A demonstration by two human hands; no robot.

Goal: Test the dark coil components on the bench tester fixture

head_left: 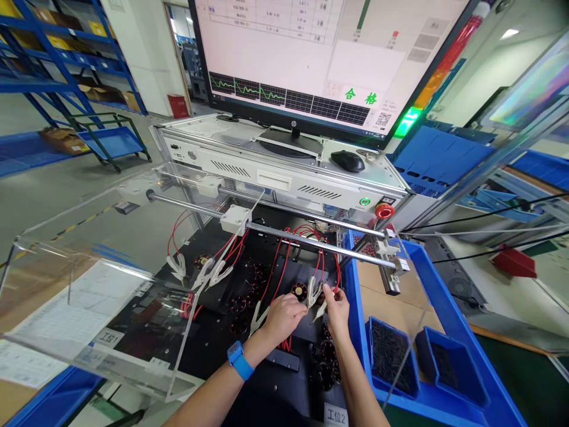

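Note:
My right hand [336, 309] is closed on a pale alligator clip [322, 309] with a red wire, its tip pointing down to the left. A second pale clip [312, 290] hangs just left of those fingers. My left hand [284, 317], with a blue watch [240, 360] on the wrist, has its fingers pinched together near that clip's tip; what they hold is too small to make out. Behind the hands, a round copper-wound coil [299, 290] sits on the black fixture plate [275, 388]. Another pale clip [258, 320] lies left of my left hand.
More clips [211, 274] hang on red wires at the left, beneath a clear hinged cover [111, 249]. Metal rails [306, 240] cross above the fixture. Several coils [326, 362] lie near my right forearm. At right, a blue tray [462, 332] holds bins of black parts [391, 359]. A monitor [293, 65] stands behind.

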